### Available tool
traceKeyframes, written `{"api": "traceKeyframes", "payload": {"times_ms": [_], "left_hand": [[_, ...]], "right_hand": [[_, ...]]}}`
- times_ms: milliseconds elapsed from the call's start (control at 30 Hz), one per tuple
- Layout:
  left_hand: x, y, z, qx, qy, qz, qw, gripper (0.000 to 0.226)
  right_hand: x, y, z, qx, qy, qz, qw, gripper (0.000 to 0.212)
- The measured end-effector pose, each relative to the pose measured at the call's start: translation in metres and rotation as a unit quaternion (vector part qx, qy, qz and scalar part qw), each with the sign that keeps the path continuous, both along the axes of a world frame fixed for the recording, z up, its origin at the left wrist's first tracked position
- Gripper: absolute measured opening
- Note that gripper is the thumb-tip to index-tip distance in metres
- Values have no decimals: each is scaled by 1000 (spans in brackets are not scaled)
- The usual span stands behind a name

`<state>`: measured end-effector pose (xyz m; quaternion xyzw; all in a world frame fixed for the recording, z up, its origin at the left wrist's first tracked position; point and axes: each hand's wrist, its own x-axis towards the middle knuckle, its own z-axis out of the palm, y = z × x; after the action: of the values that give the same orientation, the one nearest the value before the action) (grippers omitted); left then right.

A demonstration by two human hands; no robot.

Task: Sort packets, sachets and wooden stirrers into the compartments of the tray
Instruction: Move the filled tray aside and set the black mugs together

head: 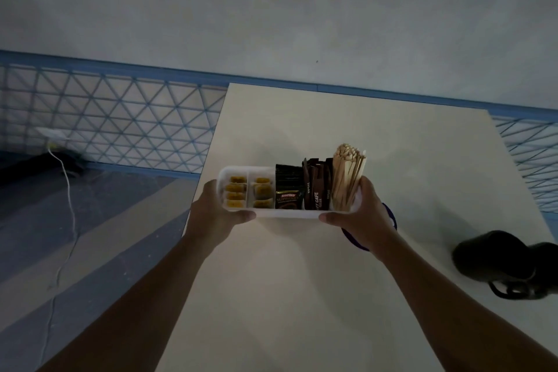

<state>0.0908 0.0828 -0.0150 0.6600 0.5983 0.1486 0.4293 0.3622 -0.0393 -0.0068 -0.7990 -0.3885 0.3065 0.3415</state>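
Both ends of the white tray (pixel 287 214) are gripped: my left hand (pixel 220 210) curls round the left end, my right hand (pixel 360 216) round the right end, thumbs on the near rim. I hold it over the worktop (pixel 302 296), and it looks fully sorted: yellow sachets (pixel 237 195) at left, dark coffee packets (pixel 302 190) in the middle, wooden stirrers (pixel 347 181) upright at right. If I tilt the tray, the tall stirrers may topple out, I think, because they stand loosely.
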Motion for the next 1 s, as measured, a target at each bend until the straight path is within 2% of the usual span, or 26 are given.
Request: {"api": "traceKeyframes", "payload": {"times_ms": [133, 567, 833, 1000], "left_hand": [[12, 24, 7, 8, -17, -7, 1000, 88], [74, 111, 22, 50, -56, -40, 996, 50], [99, 165, 8, 28, -60, -42, 997, 64], [115, 189, 8, 30, -57, -30, 997, 54]], "right_hand": [[12, 18, 6, 2, -7, -6, 1000, 79], [62, 97, 10, 34, -24, -18, 999, 85], [88, 148, 3, 42, -20, -29, 998, 85], [101, 176, -6, 40, -14, -33, 999, 88]]}}
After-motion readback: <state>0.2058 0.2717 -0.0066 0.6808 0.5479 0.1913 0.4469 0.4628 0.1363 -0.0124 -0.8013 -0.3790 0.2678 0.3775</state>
